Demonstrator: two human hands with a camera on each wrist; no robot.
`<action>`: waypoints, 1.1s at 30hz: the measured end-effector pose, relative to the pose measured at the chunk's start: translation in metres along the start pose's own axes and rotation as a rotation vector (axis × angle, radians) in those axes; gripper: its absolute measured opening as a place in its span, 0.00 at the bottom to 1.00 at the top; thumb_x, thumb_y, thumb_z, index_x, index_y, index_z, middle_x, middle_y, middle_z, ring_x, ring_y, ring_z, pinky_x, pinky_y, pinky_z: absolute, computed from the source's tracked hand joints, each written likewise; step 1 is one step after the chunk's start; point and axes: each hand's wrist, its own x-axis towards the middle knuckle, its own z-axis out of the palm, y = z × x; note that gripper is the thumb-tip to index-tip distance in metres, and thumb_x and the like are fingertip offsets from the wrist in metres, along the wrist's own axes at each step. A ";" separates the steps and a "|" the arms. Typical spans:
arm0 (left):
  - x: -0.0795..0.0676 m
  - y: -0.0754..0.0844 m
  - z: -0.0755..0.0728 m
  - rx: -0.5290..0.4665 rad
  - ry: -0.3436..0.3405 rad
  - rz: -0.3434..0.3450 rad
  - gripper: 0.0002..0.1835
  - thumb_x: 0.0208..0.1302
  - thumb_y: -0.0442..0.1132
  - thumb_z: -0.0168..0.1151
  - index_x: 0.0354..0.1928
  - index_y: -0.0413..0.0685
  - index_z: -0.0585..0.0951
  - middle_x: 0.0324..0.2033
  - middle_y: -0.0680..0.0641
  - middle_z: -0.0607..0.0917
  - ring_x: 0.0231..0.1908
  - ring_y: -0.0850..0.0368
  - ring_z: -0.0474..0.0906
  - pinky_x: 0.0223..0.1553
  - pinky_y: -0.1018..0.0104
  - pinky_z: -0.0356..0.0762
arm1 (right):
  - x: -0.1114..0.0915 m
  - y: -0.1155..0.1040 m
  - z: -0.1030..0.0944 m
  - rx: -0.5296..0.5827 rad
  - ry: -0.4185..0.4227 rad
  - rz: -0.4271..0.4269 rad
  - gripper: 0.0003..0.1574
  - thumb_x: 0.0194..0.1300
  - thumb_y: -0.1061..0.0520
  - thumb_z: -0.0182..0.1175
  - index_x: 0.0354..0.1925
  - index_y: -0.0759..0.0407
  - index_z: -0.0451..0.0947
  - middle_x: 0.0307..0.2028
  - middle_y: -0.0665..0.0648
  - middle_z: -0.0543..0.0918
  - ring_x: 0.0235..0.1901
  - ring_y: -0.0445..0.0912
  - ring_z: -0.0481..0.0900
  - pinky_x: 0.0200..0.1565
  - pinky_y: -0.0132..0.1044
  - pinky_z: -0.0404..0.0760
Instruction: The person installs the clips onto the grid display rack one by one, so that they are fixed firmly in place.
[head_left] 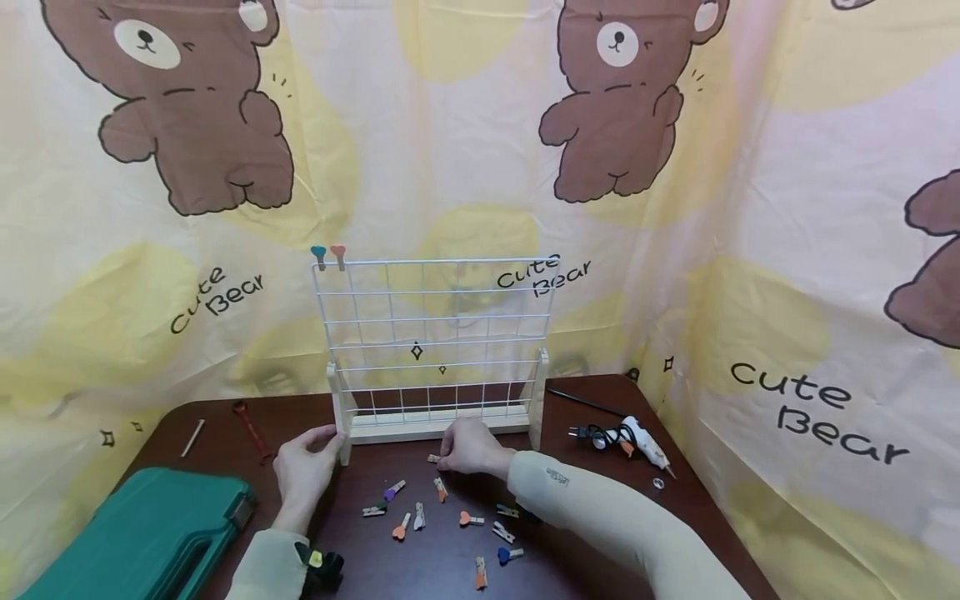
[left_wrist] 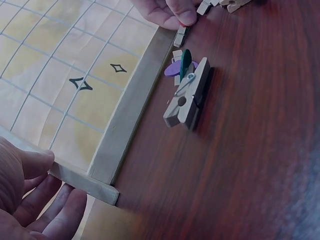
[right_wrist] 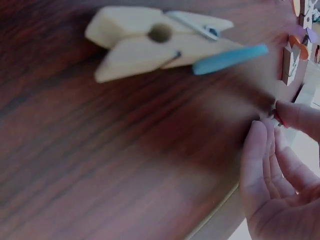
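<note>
A white wire grid rack [head_left: 435,321] stands in a pale wooden base [head_left: 420,432]. My left hand [head_left: 303,471] grips the left wooden side post [left_wrist: 82,182], thumb on one side and fingers on the other. In front of the base, my right hand [head_left: 474,450] pinches a small wooden clothespin [left_wrist: 180,37] with a bit of red on it; the fingers mostly hide it. Two heart-topped clothespins, one teal [head_left: 318,255] and one pink [head_left: 338,255], are clipped at the grid's top left. Several loose clothespins [head_left: 419,517] with coloured decorations lie on the table before the rack.
A green case [head_left: 142,533] occupies the table's left side, with a red tool [head_left: 252,432] and a thin pale rod [head_left: 192,438] behind it. On the right lie a white glue gun [head_left: 645,443] with its black cord and a black rod [head_left: 585,402]. Bear-print cloth [head_left: 450,167] hangs behind.
</note>
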 end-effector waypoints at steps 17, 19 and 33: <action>0.000 -0.003 -0.004 -0.001 0.008 0.006 0.14 0.65 0.50 0.77 0.47 0.50 0.93 0.39 0.44 0.94 0.43 0.46 0.89 0.36 0.61 0.77 | 0.002 -0.089 -0.128 0.330 0.043 -0.256 0.08 0.69 0.63 0.71 0.46 0.62 0.91 0.38 0.52 0.93 0.34 0.37 0.88 0.38 0.31 0.84; 0.001 -0.003 -0.005 0.002 0.004 0.002 0.14 0.65 0.50 0.77 0.47 0.50 0.93 0.39 0.44 0.94 0.43 0.46 0.89 0.36 0.62 0.77 | 0.007 -0.111 -0.158 0.349 0.085 -0.291 0.10 0.71 0.63 0.69 0.49 0.63 0.90 0.40 0.55 0.93 0.35 0.40 0.89 0.38 0.32 0.85; 0.000 -0.001 -0.001 -0.011 -0.002 0.020 0.14 0.65 0.49 0.76 0.47 0.50 0.93 0.38 0.44 0.94 0.42 0.46 0.89 0.39 0.58 0.77 | 0.071 -0.202 -0.273 -0.015 0.373 -0.451 0.06 0.72 0.59 0.70 0.41 0.54 0.94 0.35 0.49 0.87 0.39 0.41 0.83 0.45 0.31 0.79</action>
